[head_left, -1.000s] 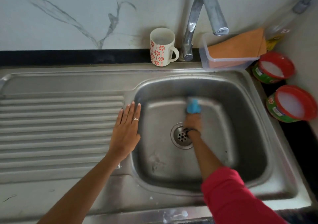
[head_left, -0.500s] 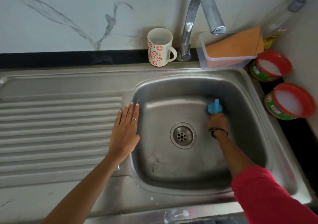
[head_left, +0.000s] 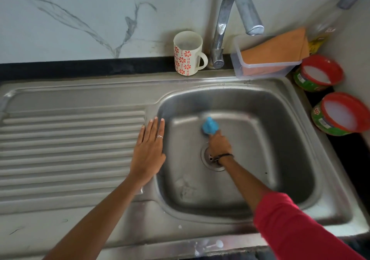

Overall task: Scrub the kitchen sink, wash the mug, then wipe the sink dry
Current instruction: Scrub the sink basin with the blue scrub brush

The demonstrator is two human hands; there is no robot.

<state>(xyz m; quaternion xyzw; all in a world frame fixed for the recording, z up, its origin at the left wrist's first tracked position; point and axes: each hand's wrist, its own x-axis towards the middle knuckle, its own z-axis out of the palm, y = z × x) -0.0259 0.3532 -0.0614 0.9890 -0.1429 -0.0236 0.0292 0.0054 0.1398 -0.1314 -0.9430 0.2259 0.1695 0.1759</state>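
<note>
A steel sink (head_left: 296, 159) fills most of the view, with a ribbed drainboard (head_left: 70, 149) on its left and a round drain (head_left: 212, 159) in the basin floor. A curved tap (head_left: 230, 19) rises behind the basin. On the right of the tap a clear tub (head_left: 260, 69) carries an orange cloth (head_left: 276, 47), and two red-rimmed pots (head_left: 320, 73) of white powder stand on the dark worktop (head_left: 344, 149) beside the sink. The mug (head_left: 188, 53), white with red flowers, stands upright on the back ledge, just left of the tap, handle toward it. The left hand (head_left: 149, 149) lies flat on the basin's left rim, fingers straight and together, a ring on one. The right hand (head_left: 219, 144) is down in the basin over the drain, fingers curled round a blue scrubber (head_left: 209, 126) pressed against the basin floor near the back wall. A red sleeve (head_left: 290, 229) covers that arm.
</note>
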